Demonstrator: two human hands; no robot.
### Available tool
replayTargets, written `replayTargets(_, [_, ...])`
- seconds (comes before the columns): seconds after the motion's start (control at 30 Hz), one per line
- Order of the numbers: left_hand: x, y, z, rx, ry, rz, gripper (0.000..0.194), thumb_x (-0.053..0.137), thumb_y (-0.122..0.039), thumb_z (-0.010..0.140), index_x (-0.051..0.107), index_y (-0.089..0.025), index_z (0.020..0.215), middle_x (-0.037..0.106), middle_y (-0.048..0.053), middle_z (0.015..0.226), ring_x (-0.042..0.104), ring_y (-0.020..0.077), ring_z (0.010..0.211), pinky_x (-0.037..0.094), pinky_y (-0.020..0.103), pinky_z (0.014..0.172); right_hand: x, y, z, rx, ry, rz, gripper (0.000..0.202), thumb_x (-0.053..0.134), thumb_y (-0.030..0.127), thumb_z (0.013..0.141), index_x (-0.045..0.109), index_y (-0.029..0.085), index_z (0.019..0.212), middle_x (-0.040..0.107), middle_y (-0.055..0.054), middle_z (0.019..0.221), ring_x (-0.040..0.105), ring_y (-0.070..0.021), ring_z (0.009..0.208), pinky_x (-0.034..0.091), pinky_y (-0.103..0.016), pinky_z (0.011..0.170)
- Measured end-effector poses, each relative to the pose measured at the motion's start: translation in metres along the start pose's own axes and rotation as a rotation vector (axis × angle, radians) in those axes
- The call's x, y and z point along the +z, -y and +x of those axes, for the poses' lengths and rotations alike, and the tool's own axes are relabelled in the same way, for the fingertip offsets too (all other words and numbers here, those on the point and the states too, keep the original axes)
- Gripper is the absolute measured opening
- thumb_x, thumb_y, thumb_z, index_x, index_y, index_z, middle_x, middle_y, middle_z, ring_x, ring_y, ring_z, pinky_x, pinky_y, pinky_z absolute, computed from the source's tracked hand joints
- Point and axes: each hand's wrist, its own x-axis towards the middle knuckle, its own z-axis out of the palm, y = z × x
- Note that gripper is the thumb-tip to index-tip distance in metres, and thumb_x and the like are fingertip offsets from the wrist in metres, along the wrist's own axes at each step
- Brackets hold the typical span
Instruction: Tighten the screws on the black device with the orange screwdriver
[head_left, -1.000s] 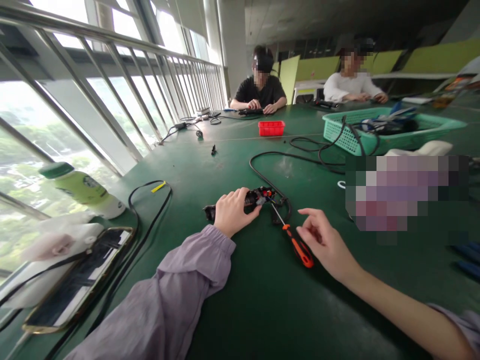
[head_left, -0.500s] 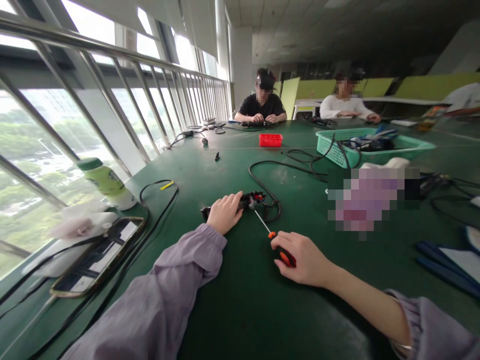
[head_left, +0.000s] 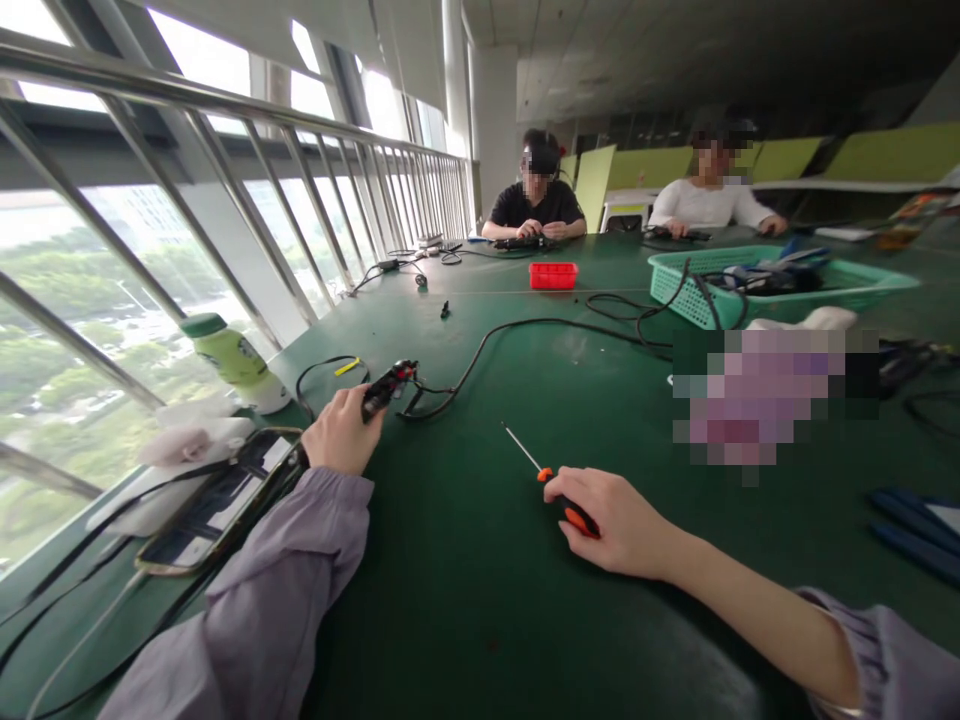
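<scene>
My left hand is wrapped round a black device with small red parts at its far end, held beside the phone on the left. A black cable runs from that end across the table to the right. In my right hand is an orange-and-black screwdriver, its thin metal shaft pointing up and left over the green table. The screwdriver tip is well apart from the device. My fingers hide part of both the device and the handle.
A phone and a green-capped bottle stand at the left. Farther back are a red tray and a teal basket holding dark items. A blurred pinkish item lies right. Two people sit across the table.
My left hand has moved left with the device, away from the screwdriver tip, and the cable has shifted with it. My right hand has barely moved. The view has turned slightly.
</scene>
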Motion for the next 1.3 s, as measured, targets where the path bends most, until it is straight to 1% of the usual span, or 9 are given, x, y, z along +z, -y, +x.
replayTargets(0.17, [0.001,0.019,0.01,-0.087,-0.078,0.024,0.036,0.039,-0.038,0.087,0.051,-0.023,0.117,0.056,0.013,0.112,0.051,0.0317,0.107,0.04,0.039,0.076,0.001,-0.003,0.001,0.009,0.016,0.021,0.02,0.049,0.017,0.078,0.054,0.019,0.097,0.062,-0.005,0.094,0.058,-0.0172,0.08,0.045,-0.033,0.073])
replayTargets(0.33, [0.008,0.014,0.008,-0.029,-0.091,0.025,0.031,0.044,-0.032,0.084,0.052,-0.022,0.113,0.056,0.012,0.108,0.052,0.0305,0.102,0.041,0.039,0.075,0.001,-0.003,0.001,0.031,0.018,0.037,0.02,0.048,0.016,0.079,0.051,0.02,0.099,0.058,-0.003,0.09,0.055,-0.0151,0.073,0.045,-0.032,0.07])
replayTargets(0.47, [0.013,0.013,0.008,-0.056,-0.136,0.053,0.032,0.048,-0.032,0.083,0.054,-0.02,0.112,0.058,0.011,0.107,0.053,0.0291,0.101,0.04,0.037,0.076,0.003,-0.004,-0.001,0.079,-0.058,0.073,0.036,0.054,0.019,0.077,0.042,0.02,0.111,0.05,-0.002,0.091,0.05,-0.0111,0.063,0.043,-0.027,0.06])
replayTargets(0.67, [0.02,0.011,0.006,0.066,-0.35,-0.023,0.032,0.048,-0.032,0.086,0.056,-0.019,0.114,0.06,0.012,0.108,0.053,0.0274,0.101,0.036,0.037,0.082,0.007,-0.007,0.0,0.173,-0.177,0.124,0.038,0.051,0.016,0.076,0.039,0.022,0.111,0.045,0.0,0.088,0.045,-0.0094,0.058,0.04,-0.026,0.055])
replayTargets(0.8, [0.02,-0.02,-0.005,0.43,-0.389,-0.086,0.029,0.049,-0.027,0.086,0.056,-0.019,0.114,0.063,0.009,0.104,0.056,0.022,0.094,0.037,0.034,0.082,0.007,-0.012,0.001,0.362,-0.387,0.255,0.028,0.046,0.02,0.081,0.043,0.022,0.108,0.042,0.002,0.075,0.044,-0.0114,0.057,0.039,-0.027,0.056])
replayTargets(0.9, [0.019,-0.061,-0.012,0.812,-0.266,-0.127,0.03,0.048,-0.022,0.088,0.053,-0.018,0.117,0.065,0.006,0.103,0.057,0.0187,0.09,0.037,0.033,0.083,0.007,-0.02,0.003,0.447,-0.539,0.389,0.024,0.044,0.026,0.085,0.044,0.022,0.108,0.044,0.002,0.075,0.046,-0.0126,0.061,0.041,-0.029,0.062])
replayTargets(0.97, [0.022,-0.089,-0.011,0.92,-0.22,-0.168,0.031,0.047,-0.023,0.089,0.051,-0.016,0.119,0.065,0.007,0.104,0.058,0.0185,0.091,0.037,0.033,0.085,0.008,-0.026,0.004,0.476,-0.577,0.484,0.023,0.043,0.03,0.086,0.044,0.023,0.108,0.047,0.001,0.08,0.05,-0.0134,0.067,0.043,-0.031,0.067])
replayTargets(1.13, [0.042,-0.133,0.008,0.882,-0.077,-0.244,0.024,0.05,-0.027,0.088,0.054,-0.016,0.11,0.065,0.007,0.103,0.057,0.0194,0.095,0.037,0.034,0.089,0.014,-0.036,0.008,0.525,-0.586,0.608,0.024,0.043,0.033,0.088,0.044,0.025,0.11,0.053,-0.003,0.098,0.057,-0.0155,0.081,0.045,-0.031,0.07])
replayTargets(1.3, [0.057,-0.136,0.019,0.703,-0.07,-0.222,0.036,0.048,-0.032,0.089,0.052,-0.017,0.12,0.062,0.009,0.112,0.051,0.0241,0.107,0.034,0.04,0.098,0.013,-0.038,0.009,0.525,-0.568,0.6,0.022,0.041,0.033,0.089,0.044,0.025,0.11,0.055,-0.004,0.111,0.059,-0.0145,0.082,0.045,-0.03,0.068])
